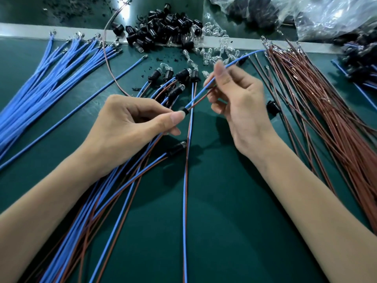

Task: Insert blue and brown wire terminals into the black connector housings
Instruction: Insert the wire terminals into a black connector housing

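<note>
Above mid-desk (234, 201), left hand (130, 121) pinches one black housing (186, 111) between thumb and fingers (175, 118), closed on it; right hand (238, 99) grips the blue wire (234, 62) and brown wire (201, 101) together a little way up from the housing, curled round both. Both wires run into the housing's rear; cannot tell whether the terminals are latched. Risks, as judged: pushing from that far back could buckle a wire instead of seating its terminal; a half-seated terminal could pull out on a tug; the blue wire's far end reaches the brown wire bundle (318, 103) and may snag there. Surroundings: finished pairs (142, 170) fan out under the left wrist, so tangling is likely on set-down; loose blue wires (51, 74) lie far left; housing heap (169, 23) and clear bulbs (214, 52) sit along the back; stray housing (272, 107) is just beside the right hand; plastic bags (326, 15) are at back right.
</note>
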Demonstrator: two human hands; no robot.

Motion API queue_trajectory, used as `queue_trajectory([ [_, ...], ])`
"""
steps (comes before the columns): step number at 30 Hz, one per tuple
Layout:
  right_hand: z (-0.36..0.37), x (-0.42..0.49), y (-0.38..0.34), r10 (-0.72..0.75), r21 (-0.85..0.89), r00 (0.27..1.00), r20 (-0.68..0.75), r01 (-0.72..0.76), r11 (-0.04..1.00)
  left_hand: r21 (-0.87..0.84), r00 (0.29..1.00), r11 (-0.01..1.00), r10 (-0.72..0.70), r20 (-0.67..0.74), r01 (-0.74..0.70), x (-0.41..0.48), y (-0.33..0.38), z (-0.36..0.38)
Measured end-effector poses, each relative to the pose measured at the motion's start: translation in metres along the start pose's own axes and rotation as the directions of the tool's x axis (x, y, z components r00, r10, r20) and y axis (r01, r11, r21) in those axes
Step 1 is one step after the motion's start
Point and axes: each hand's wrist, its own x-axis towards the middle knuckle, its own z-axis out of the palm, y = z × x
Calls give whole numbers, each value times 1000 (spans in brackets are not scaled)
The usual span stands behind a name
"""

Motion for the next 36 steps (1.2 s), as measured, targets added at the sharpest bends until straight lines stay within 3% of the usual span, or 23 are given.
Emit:
queue_trajectory([
  [4,5,-4,5,-38,-268,983,179,86,960,-22,1000,1000,17,-11,-17,1,-2,0],
  [10,0,1,-1,52,172,999,14,-53,984,-42,999,999,32,-38,-33,3,-5,-1],
  [14,3,-4,4,-45,-184,980,195,82,980,-8,999,999,42,-29,-43,2,-4,-1],
  [15,3,-4,3,-42,-202,977,210,85,976,3,999,999,45,-28,-45,1,-4,-1],
  [16,2,-4,2,-28,-158,980,195,60,986,8,998,999,48,-32,-48,1,-3,-2],
  [20,-3,1,-5,43,292,999,14,-45,955,26,996,997,74,-44,-72,0,-2,-1],
  [22,-4,0,-3,-7,197,1000,-6,8,980,36,995,996,85,-43,-83,0,-1,-1],
  [24,0,-4,2,-52,-84,991,126,62,995,31,996,996,84,-38,-83,-1,-1,-1],
  [26,2,-5,3,-20,-216,971,237,72,974,40,996,995,87,-26,-86,0,-1,-1],
  [27,1,-4,2,-8,-191,972,234,54,980,46,996,995,89,-26,-88,0,-1,-1],
  [31,-8,3,-9,23,245,999,27,-29,969,42,993,994,105,-48,-103,-2,0,-1],
  [33,-9,1,-8,-23,153,999,-23,27,988,48,993,993,113,-40,-111,-2,0,-1],
  [36,-2,-6,-3,-65,-77,988,140,76,994,40,993,993,113,-27,-112,-2,1,0],
])
